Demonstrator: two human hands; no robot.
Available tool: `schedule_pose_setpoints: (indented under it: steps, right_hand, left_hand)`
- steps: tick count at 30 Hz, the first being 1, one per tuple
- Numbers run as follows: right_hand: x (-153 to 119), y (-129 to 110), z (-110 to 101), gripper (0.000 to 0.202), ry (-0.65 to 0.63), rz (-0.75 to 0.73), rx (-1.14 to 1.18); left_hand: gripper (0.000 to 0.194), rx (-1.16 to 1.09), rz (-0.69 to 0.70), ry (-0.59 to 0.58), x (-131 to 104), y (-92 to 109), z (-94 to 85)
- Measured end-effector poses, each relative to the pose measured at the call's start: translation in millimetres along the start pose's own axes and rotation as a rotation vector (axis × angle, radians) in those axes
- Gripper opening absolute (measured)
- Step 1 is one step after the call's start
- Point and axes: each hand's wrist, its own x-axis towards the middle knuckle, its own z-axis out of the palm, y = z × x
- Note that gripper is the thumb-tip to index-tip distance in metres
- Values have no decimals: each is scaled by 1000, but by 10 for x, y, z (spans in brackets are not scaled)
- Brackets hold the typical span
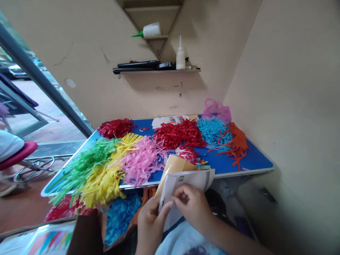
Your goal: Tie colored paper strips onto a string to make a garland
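Note:
My left hand (152, 219) is closed on a tan envelope (176, 163) and a white printed sheet (195, 179), its thumb lying over the sheet. The sheet lies in front of the envelope, just past the table's near edge. My right hand (192, 205) is at the sheet's face, thumb and forefinger pinched together close to my left thumb; whether paper is between them is too small to tell. Beyond the papers, pink tissue fringe (142, 161), red fringe (180, 134) and a small red and white bundle (187, 154) lie on the blue table (255, 159).
Green (92, 157), yellow (106, 177), light blue (214, 131) and orange fringe (239, 141) cover more of the table. An open box (89, 233) stands at the lower left. Glue bottles (180, 56) sit on wall shelves. A person's seated part shows at far left.

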Motion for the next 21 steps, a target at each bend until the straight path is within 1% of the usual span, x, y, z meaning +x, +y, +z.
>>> schedule_pose_setpoints:
  steps: [1,3,4,5,6,7,8,9,10,11,13,14,15,16,17,18,20,21]
  right_hand:
    - [26,51,-75,9,26,3,-79]
    - [102,189,-286,26,154,-5,-244]
    - [143,262,-404,35,218,-30,-312]
    - [178,324,-514,38,239,-90,-354]
    - [201,366,-604,35,198,-163,-377]
    - [206,384,-667,28,126,-231,-386]
    - [192,377,-703,23,41,-284,-392]
    - [160,348,-715,24,-26,-320,-400]
    - [118,305,-712,28,-57,-349,-409]
    - [73,260,-706,30,-58,-374,-417]
    - [12,201,-725,25,-35,-414,-414]
    - [7,205,-760,19,-8,-407,-398]
    - [21,235,-808,18,40,-365,-368]
    - [53,290,-861,27,86,-290,-314]
    - [97,361,-909,38,103,-197,-224]
    - [148,440,-943,45,82,-100,-90]
    - [252,577,-949,49,-42,57,277]
    - [298,617,-926,50,-104,102,459]
  left_hand:
    - [32,16,-20,-7,3,-19,-30]
    - [34,22,-61,-38,9,-71,-114]
    - [35,10,-79,-59,13,-100,-162]
    - [35,-2,-90,-77,17,-128,-207]
    - [35,-6,-86,-94,22,-153,-246]
    - [34,4,-73,-108,30,-174,-276]
    - [33,31,-55,-117,39,-190,-298]
    - [32,72,-36,-126,50,-201,-315]
    - [32,116,-24,-131,61,-207,-328]
    - [33,151,-22,-139,71,-211,-345]
    - [35,162,-51,-143,83,-217,-405]
    - [37,138,-77,-133,84,-222,-454]
    - [39,99,-107,-108,84,-231,-516]
    - [41,54,-139,-69,84,-245,-588]
    - [44,13,-174,-28,90,-263,-664]
    - [46,-19,-206,19,106,-284,-738]
    - [50,-51,-250,105,185,-324,-857]
    - [52,-52,-250,134,256,-339,-894]
